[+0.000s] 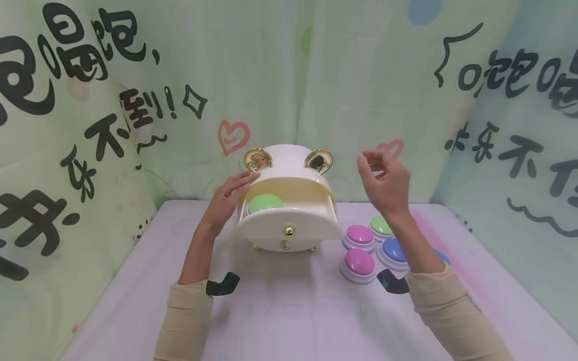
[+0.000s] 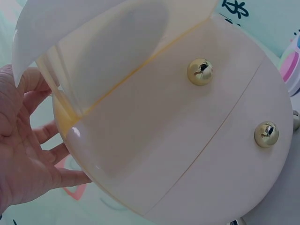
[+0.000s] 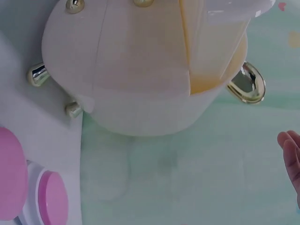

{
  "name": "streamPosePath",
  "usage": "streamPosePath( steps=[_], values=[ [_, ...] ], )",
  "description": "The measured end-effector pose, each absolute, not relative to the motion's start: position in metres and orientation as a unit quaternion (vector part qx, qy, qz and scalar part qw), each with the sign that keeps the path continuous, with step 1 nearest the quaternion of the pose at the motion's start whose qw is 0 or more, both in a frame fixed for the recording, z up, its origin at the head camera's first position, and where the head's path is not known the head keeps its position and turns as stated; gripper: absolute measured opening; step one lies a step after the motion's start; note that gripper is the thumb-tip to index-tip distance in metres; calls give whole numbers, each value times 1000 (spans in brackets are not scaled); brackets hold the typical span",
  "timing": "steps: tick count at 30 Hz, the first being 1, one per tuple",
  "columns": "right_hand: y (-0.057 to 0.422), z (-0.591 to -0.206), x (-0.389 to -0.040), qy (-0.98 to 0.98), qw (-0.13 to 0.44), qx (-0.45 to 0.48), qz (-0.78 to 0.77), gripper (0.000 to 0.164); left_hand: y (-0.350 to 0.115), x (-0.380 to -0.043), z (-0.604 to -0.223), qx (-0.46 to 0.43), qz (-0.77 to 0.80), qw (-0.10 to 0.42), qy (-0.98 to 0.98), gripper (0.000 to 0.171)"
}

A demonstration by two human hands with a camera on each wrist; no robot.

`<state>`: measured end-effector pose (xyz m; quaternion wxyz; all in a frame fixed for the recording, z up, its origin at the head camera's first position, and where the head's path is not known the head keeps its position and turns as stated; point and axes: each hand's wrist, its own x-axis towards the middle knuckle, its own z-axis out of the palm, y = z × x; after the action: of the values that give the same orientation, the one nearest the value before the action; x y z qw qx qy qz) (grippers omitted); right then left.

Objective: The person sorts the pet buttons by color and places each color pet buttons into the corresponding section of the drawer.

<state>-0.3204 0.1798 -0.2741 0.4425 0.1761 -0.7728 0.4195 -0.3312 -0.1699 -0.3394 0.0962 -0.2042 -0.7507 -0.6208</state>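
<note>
A white rounded drawer box [image 1: 289, 163] with gold ring ears stands at the back middle of the table. Its upper drawer [image 1: 311, 220], with a gold knob, is pulled out toward me. A green push button [image 1: 265, 202] sits in the drawer's left part. My left hand [image 1: 228, 200] is at the box's left side, fingers extended along its upper edge; in the left wrist view those fingers spread beside the shell. Raised to the right of the box and apart from it, my right hand [image 1: 387, 178] has loosely bent fingers and holds nothing. Only its fingertips [image 3: 291, 147] show in the right wrist view.
Right of the box stand several push buttons: pink ones [image 1: 359, 261], a green one [image 1: 381, 225] and blue ones [image 1: 394, 249], partly behind my right forearm. Printed curtains [image 1: 289, 75] enclose the table [image 1: 289, 311] at the back and sides.
</note>
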Motion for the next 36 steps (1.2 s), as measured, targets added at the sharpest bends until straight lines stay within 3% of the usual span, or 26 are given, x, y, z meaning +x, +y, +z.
streamPosePath(
  steps=[15, 36],
  values=[
    [230, -304, -339, -822, 404, 40, 400, 35, -170, -330, -338, -207, -618, 101, -751, 39],
    [293, -360, -348, -895, 188, -82, 396, 56, -170, -332, -341, -205, -621, 95, -751, 39]
  ],
)
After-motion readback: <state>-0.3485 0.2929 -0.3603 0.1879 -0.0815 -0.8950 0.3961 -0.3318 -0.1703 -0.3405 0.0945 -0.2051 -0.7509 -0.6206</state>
